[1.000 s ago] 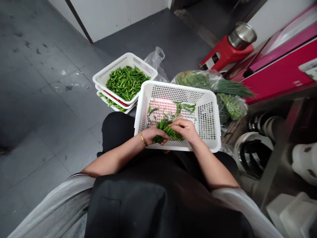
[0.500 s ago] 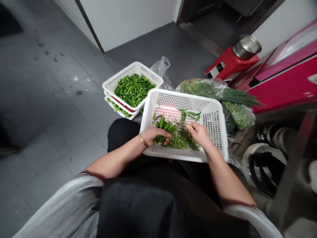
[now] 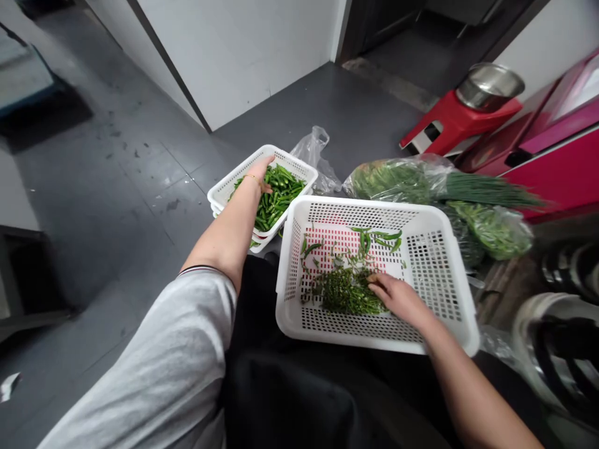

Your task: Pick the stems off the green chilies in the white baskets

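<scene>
A large white basket [image 3: 449, 293] sits on my lap, holding a pile of green chili stems [image 3: 341, 293] and a few whole green chilies [image 3: 379, 237]. My right hand [image 3: 397, 298] lies on the stem pile with its fingers stretched flat. My left hand [image 3: 259, 176] reaches out over a small white basket [image 3: 224, 187] on the floor, which is full of green chilies [image 3: 276, 199]. That hand shows only its back with a thin bracelet at the wrist, and its fingers are hidden.
The small basket is stacked on other white baskets. Bags of green vegetables [image 3: 421, 181] and an empty clear bag [image 3: 313, 149] lie on the grey floor. A red stool [image 3: 449, 118] carries a steel pot [image 3: 489, 84]. Red cabinets and metal cookware stand to the right.
My left hand has left the lap basket with its bunch of chilies and stretched out over the small basket. My right hand has dropped onto the stem pile. The view shifted left.
</scene>
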Demonstrator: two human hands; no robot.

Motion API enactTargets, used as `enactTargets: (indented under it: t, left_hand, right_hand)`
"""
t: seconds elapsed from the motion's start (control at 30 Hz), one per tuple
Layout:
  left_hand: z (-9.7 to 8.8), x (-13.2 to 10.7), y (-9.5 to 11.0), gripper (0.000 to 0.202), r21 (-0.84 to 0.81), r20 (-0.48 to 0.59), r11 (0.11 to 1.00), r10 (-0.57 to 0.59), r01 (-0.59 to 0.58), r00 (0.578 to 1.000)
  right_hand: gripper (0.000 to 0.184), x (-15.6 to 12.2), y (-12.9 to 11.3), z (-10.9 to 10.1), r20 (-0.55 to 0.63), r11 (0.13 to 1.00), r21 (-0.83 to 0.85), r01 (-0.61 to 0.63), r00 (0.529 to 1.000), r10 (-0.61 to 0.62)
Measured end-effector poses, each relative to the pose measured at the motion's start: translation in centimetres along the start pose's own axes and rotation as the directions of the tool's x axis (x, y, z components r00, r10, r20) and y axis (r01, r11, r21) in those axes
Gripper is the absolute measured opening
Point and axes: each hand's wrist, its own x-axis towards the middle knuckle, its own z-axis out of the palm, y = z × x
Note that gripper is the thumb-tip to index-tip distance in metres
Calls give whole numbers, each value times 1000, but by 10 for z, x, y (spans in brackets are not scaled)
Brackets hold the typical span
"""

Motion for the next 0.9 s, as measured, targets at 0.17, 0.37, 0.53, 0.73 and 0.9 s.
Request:
enactTargets:
  t: [0.17,0.37,0.53,0.73,0.9]
  left_hand:
    - [-7,-74,-1,45,-8,99,1000,10,-9,995]
    - [19,-206,-88,25,181,547,983,-85,-19,832]
    - [34,-232,-154,10,583,610,810,-388,-60,690]
    - [16,-214,-172,23,698,696,439,-225,-566,682]
    - [8,-212,-180,21,664,734,400,-193,-631,651]
  right_hand:
    - [24,41,8,-23,-75,982,-186,-14,997,0]
    - [37,97,-30,1,-156,841,-420,-341,940,303]
    - [34,76,-19,2,34,924,-377,-62,996,81]
    - [22,66,30,-41,-168,948,-206,-244,963,212]
    - [31,117,11,-31,-229,930,-189,-315,935,271]
